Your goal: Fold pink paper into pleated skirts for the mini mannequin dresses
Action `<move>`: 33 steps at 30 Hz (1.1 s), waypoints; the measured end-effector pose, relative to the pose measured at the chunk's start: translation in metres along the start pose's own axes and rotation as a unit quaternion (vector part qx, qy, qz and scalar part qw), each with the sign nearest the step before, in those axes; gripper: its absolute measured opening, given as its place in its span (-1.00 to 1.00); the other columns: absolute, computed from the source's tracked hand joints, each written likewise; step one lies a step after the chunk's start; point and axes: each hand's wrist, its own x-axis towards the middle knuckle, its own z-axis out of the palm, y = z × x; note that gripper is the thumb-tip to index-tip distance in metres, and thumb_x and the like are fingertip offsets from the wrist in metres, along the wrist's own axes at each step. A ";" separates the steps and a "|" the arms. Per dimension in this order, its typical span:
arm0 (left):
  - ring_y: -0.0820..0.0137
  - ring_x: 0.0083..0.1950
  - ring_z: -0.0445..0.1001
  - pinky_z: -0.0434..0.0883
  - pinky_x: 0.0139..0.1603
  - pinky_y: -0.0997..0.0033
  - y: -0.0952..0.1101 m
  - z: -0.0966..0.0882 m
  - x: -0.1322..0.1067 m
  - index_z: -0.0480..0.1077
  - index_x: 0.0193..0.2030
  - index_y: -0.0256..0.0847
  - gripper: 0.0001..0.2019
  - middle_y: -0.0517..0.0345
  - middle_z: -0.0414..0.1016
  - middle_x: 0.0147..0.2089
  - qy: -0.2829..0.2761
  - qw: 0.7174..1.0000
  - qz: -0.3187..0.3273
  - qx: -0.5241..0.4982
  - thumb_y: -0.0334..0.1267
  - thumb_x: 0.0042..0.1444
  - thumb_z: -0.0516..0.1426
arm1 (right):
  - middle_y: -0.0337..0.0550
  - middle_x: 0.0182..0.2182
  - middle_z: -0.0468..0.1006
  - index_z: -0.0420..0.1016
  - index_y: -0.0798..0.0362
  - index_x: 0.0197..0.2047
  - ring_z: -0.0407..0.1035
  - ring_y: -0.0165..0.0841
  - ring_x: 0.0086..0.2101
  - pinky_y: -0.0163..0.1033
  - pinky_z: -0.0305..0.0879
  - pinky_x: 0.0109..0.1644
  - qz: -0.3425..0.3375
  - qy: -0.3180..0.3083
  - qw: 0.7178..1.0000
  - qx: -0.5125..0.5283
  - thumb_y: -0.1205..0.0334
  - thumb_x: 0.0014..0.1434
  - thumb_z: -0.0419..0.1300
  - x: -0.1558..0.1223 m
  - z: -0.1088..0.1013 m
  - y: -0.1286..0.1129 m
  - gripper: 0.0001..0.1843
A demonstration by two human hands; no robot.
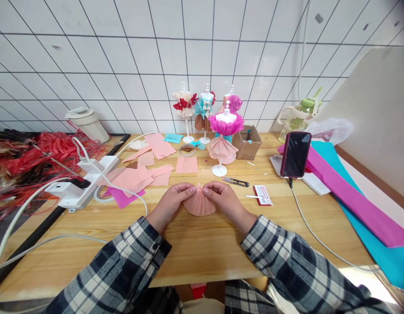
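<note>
Between my hands is a pleated fan of peach crepe paper (200, 204), gathered at its top and spread out below. My left hand (176, 197) pinches the gathered top from the left. From the other side, the fingers of my right hand (224, 197) grip the same gathers. Just beyond stands a small white dress form (226, 117) with a magenta ruffle and a peach paper skirt. Thread snips (237, 181) lie past my right hand, near a red and white packet (262, 195) with a white stick. Cut peach paper pieces (133, 179) lie beyond my left hand.
More dressed forms (186, 109) stand at the back beside a cardboard box (248, 143). A power strip (86, 185) with cables is at left, near red raffia (54, 152). A phone (296, 155), a bottle (300, 115) and rolled crepe paper (359, 196) occupy the right.
</note>
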 end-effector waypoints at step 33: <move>0.19 -0.07 0.49 0.37 0.00 0.21 0.003 0.007 0.034 0.48 -0.15 -0.26 -0.62 -0.07 0.55 -0.12 0.077 0.976 0.042 0.201 -0.08 -0.08 0.26 | -0.18 -0.40 0.54 0.53 0.01 -0.38 0.39 -0.35 -0.40 -0.24 0.32 -0.31 -0.009 0.089 0.996 0.003 0.05 -0.11 0.37 -0.022 -0.027 -0.016 -0.75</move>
